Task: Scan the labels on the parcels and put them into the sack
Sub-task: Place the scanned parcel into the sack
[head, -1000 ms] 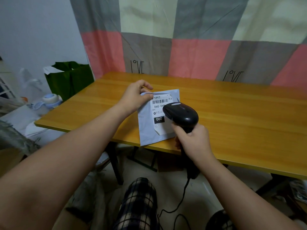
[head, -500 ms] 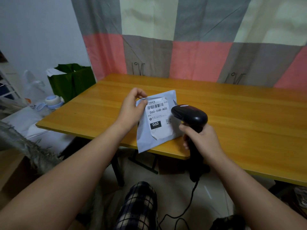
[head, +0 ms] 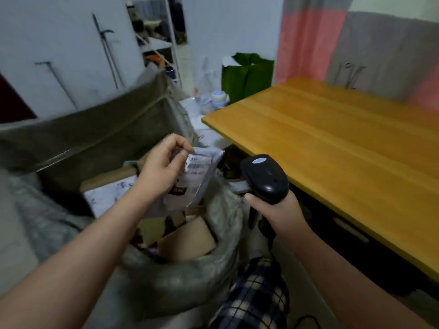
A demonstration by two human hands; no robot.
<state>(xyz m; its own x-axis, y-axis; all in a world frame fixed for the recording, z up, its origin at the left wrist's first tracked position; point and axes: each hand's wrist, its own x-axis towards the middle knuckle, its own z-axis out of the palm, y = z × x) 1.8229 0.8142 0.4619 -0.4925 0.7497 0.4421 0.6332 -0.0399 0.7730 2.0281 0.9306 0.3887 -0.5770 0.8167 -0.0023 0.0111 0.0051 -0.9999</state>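
While it hangs over the sack's open mouth, parcel (head: 198, 179): a pale grey soft plastic mailer with a white barcode label, tilted, with the label side facing the camera. It is off the tabletop and to its left. Whether its lower edge touches anything in the sack cannot be told, and the label print is blurred.
Left hand (head: 161, 169): reaches out over the sack and holds the parcel at its upper edge.
Left fingers (head: 177, 142): curled and narrow, pinching the mailer against the thumb, which lies on the label side.
Sack (head: 180, 276): a large grey-green woven sack standing on the floor, its rim slumped and its mouth wide open.
Inside the sack: a brown cardboard box (head: 187, 238) lies near the near rim. A flat package with a white printed label (head: 107, 194) lies farther back, partly behind the left forearm.
Right hand (head: 279, 216): grips the handle of a black handheld barcode scanner (head: 266, 179), its fingers wrapped round the grip.
Scanner position: just right of the parcel but apart from it, beside the sack's right rim.
Tabletop (head: 332, 143): orange-yellow wood, on the right.
Background: a dark green bag (head: 247, 77) stands beyond the tabletop's far corner, and a pink and grey curtain (head: 311, 43) hangs behind it.
Foreground: a knee in dark checked trousers (head: 254, 298) sits beside the sack.
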